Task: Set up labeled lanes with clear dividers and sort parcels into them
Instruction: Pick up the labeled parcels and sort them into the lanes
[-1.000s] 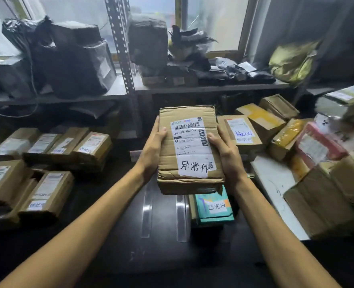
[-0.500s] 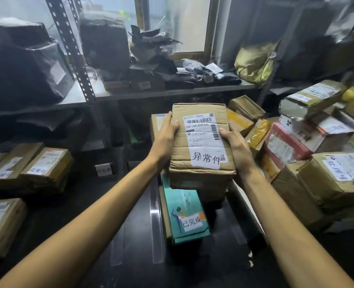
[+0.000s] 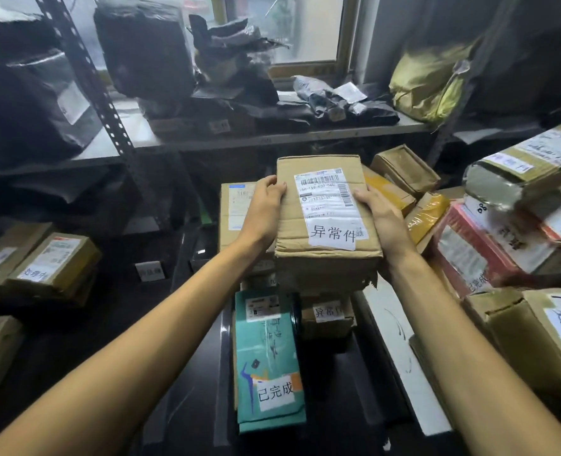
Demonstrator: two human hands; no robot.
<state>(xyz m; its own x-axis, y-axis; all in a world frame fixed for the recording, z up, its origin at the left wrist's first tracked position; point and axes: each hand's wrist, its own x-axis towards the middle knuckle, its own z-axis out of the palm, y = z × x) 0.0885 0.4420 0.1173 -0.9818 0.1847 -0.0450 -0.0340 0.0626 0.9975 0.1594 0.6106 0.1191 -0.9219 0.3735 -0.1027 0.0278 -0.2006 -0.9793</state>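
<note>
A brown cardboard parcel with a shipping label and a white tag reading 异常件 is held between both hands at the centre. My left hand grips its left edge, my right hand grips its right edge. It hovers just above a smaller brown box with the same tag. A teal parcel tagged 已完成 lies flat on the dark table, to the left of that box. Clear strip dividers run along the table.
Tagged brown boxes are stacked at the left. A heap of brown, yellow and pink parcels fills the right. A white board lies right of the lane. A metal shelf behind carries black bagged parcels.
The parcel in both hands has moved right with my view, from over the open table to above the lane holding the teal parcel and small brown box.
</note>
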